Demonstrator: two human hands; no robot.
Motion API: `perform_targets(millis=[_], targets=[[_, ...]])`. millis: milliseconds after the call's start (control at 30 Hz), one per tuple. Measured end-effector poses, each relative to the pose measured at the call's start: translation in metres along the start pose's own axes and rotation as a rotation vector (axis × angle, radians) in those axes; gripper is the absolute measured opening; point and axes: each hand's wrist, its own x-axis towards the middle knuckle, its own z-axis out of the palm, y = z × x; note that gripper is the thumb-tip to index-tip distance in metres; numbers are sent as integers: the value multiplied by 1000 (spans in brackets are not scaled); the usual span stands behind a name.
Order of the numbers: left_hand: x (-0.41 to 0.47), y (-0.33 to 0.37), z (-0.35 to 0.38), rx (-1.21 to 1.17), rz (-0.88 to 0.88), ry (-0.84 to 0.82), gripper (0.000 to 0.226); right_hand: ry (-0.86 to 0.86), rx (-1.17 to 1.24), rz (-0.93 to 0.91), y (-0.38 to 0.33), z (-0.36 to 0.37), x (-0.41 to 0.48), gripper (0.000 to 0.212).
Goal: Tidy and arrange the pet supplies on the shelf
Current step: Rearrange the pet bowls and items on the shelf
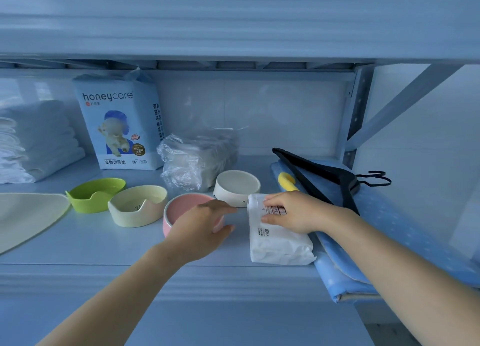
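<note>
1. On the shelf the tidy looks about half done: the back seems settled, the front is loose.
2. Right end: a blue pad overhangs the front edge with a black hanger lying across it. That looks like work left.
3. Far left, folded towels sit stacked, and the honeycare bag stands upright beside them. Those seem placed.
4. A crumpled plastic bag slumps mid-shelf, probably unsorted.
5. The wipes pack lies at the front against the pad. The right hand grips its far end, fingers curled over it.
6. Bowls: green, cream and pink run in a row, with the white one just behind the pink.
7. The left hand covers the pink bowl's near rim, thumb and forefinger spread. Whether it clasps the bowl can't be told.
</note>
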Motion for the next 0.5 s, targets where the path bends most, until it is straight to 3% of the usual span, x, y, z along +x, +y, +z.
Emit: perform_targets(millis=[100, 233, 500], targets=[[-10, -14, -12, 51, 2, -2, 39, 80, -5, -39, -8, 2, 3, 34], [-25, -31, -26, 112, -19, 25, 40, 183, 7, -166, -35, 13, 8, 46], [-54, -59, -33, 61, -20, 22, 40, 89, -3, -292, -76, 40, 30, 69]])
